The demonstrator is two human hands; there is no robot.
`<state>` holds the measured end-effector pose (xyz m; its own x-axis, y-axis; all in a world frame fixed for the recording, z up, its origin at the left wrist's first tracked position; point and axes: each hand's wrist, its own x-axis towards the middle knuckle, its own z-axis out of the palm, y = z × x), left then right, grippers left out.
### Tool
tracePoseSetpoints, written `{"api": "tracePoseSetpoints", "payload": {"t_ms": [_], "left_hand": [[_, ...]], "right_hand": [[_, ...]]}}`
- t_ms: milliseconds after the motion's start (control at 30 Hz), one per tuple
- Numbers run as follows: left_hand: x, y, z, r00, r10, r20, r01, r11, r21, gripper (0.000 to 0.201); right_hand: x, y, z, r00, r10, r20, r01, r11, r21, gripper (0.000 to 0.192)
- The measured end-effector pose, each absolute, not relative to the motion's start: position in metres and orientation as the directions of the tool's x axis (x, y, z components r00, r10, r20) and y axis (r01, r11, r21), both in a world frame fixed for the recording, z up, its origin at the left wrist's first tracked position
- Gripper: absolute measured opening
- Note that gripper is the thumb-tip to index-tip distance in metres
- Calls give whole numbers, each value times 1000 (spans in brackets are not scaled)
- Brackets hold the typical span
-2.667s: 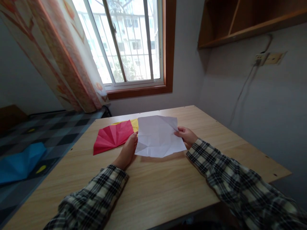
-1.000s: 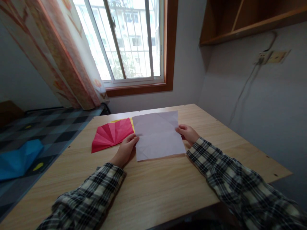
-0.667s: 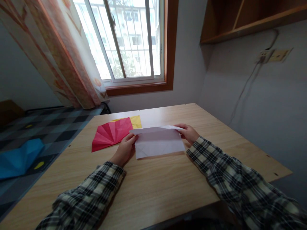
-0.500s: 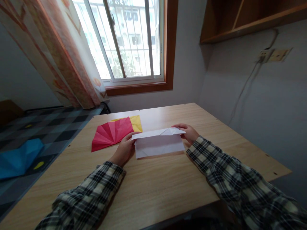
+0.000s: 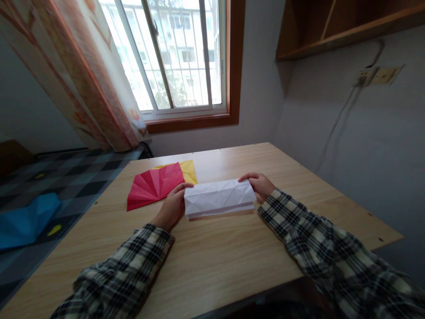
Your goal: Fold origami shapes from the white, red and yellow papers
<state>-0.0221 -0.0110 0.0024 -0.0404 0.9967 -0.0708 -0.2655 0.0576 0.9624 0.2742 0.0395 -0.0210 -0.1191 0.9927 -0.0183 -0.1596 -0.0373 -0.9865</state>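
A creased white paper sheet (image 5: 219,198) lies folded in half on the wooden table (image 5: 215,261), its top half brought down toward me. My left hand (image 5: 172,207) pinches its left edge and my right hand (image 5: 260,185) pinches its right edge. Just left of my left hand lies a pleated red paper (image 5: 154,184), and a yellow paper (image 5: 189,169) peeks out from behind the red one.
Beyond the table's left edge a bed with a dark checked cover (image 5: 49,186) holds a blue folded paper (image 5: 25,219). A window (image 5: 179,57) and curtain (image 5: 83,75) stand behind; a wall shelf (image 5: 332,26) and a socket with cable (image 5: 365,75) are at the right.
The white sheet was held open, then laid flat; both hands have folded its far half over toward me, uncovering the yellow paper behind it.
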Motion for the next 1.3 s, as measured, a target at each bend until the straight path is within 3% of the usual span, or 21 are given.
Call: {"api": "tracePoseSetpoints", "payload": {"t_ms": [233, 433, 667, 967, 1100, 1300], "left_hand": [[-29, -2, -5, -74, 997, -13, -216, -4, 976, 23], [-22, -3, -1, 91, 993, -70, -267, 92, 959, 42], [-19, -13, 3, 109, 992, -59, -201, 80, 976, 59], [-16, -16, -3, 180, 983, 24, -305, 33, 952, 53], [-17, -17, -3, 186, 982, 35, -297, 22, 955, 50], [-16, -17, -2, 157, 987, 40, -275, 5, 961, 51]], "right_hand": [[274, 40, -22, -84, 996, 32, -122, 22, -992, 12], [274, 38, -18, -34, 995, 99, -95, 95, -991, 18], [273, 39, -20, -34, 985, 169, -27, 168, -985, 20], [268, 33, -10, -28, 1000, 3, -238, -4, -971, 31], [268, 33, -12, -104, 992, -69, -240, -92, -966, 32], [260, 28, -18, -299, 954, -5, -236, -79, -968, 41]]}}
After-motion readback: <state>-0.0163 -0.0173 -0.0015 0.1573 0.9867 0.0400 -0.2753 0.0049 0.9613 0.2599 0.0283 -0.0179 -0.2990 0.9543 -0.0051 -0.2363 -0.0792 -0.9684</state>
